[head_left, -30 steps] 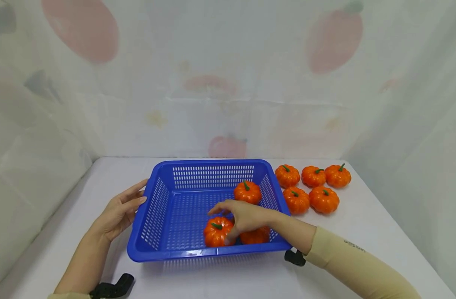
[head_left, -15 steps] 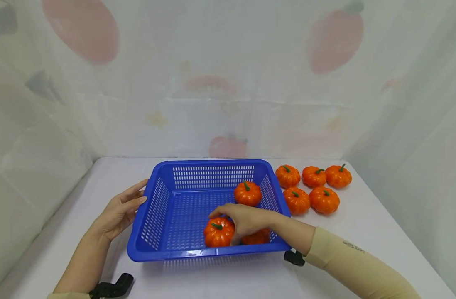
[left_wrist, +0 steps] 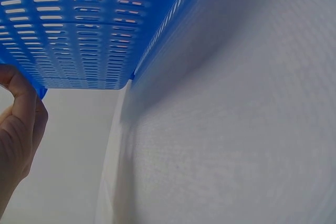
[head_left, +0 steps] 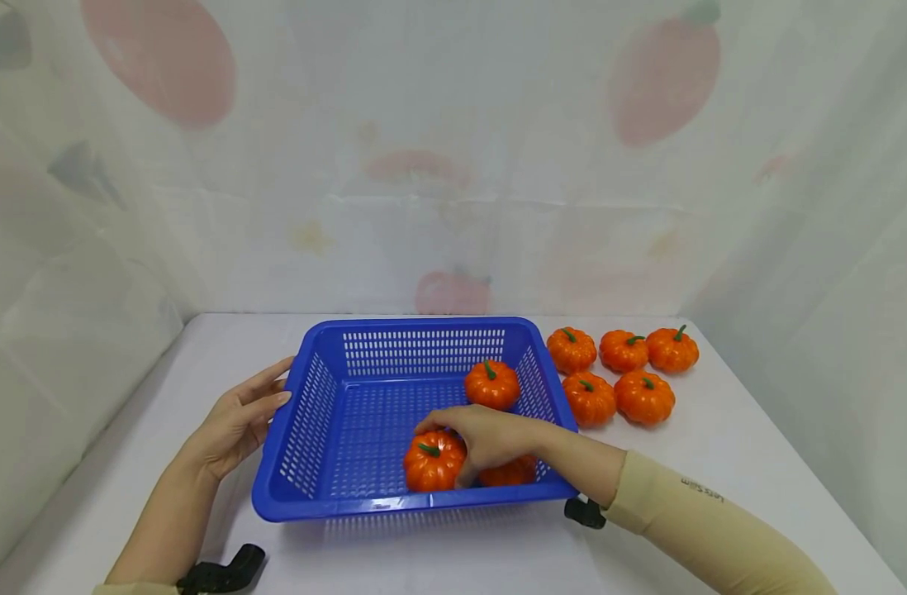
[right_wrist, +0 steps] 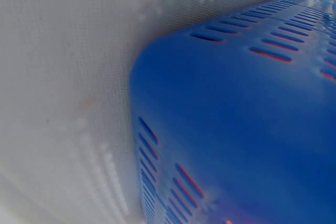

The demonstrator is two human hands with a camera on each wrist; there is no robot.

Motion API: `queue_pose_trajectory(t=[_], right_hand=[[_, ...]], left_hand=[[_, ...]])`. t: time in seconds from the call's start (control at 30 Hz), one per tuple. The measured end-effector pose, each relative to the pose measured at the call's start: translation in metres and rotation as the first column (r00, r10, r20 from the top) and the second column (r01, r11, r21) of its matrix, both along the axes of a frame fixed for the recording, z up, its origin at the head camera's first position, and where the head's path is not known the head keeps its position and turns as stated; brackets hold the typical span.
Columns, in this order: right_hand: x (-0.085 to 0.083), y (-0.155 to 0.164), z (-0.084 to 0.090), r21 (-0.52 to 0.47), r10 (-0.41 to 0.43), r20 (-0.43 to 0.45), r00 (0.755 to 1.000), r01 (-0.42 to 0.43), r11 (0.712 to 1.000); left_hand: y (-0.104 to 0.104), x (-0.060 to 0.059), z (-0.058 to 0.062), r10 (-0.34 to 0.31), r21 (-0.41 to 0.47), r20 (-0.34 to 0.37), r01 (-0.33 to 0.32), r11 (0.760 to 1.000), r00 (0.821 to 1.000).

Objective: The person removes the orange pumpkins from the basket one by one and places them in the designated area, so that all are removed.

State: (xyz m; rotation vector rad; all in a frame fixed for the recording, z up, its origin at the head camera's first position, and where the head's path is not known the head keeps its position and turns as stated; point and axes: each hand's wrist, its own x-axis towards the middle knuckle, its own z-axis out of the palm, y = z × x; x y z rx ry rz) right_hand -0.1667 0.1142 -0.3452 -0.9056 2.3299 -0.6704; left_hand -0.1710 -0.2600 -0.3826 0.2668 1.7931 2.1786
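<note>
A blue plastic basket [head_left: 424, 323] with slotted walls stands in the middle of the white table. My left hand [head_left: 234, 426] holds its left rim, thumb towards the top; the left wrist view shows those fingers [left_wrist: 23, 100] bent at the rim. Inside the basket, my right hand [head_left: 491, 434] grips a small orange pumpkin [head_left: 429, 471] with a green stem, near the front wall. A second pumpkin [head_left: 509, 473] lies partly hidden under that hand, and a third pumpkin [head_left: 492, 387] sits behind it. The right wrist view shows only the basket's outer corner [right_wrist: 220, 93] and the table.
Several more pumpkins [head_left: 645, 398] stand in two rows on the table [head_left: 728, 463], just right of the basket. Pale fabric with faded fruit prints [head_left: 453, 292] hangs behind the table and along both sides.
My right hand has closed in on the front pumpkin, its fingers and thumb settling against it. The left hand and the basket look unmoved.
</note>
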Motion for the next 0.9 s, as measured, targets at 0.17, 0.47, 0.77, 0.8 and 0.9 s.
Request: queue_pose_trajectory(t=[0.17,0.47,0.77,0.8,0.9], right_hand=[[0.000,0.000,0.000,-0.025,-0.014,-0.015,1.000,0.014,1.000],[-0.003,0.000,-0.001,-0.122,-0.080,-0.038,0.996,0.075,0.990],[-0.006,0.003,0.006,-0.228,-0.125,0.011,0.992,0.124,0.966],[-0.006,0.004,0.008,-0.242,-0.132,0.023,0.991,0.133,0.961],[-0.006,0.005,0.012,-0.276,-0.151,0.049,0.987,0.159,0.948]], left_hand=[[0.000,0.000,-0.001,0.000,0.004,-0.004,0.000,1.000,1.000],[-0.001,0.000,-0.002,0.006,-0.008,-0.004,-0.006,1.000,1.000],[-0.001,0.000,-0.001,0.005,-0.014,-0.007,-0.005,1.000,1.000],[-0.001,0.000,-0.001,0.004,-0.012,-0.007,-0.004,1.000,1.000],[-0.001,0.000,-0.001,-0.002,-0.006,-0.007,0.002,1.000,1.000]])
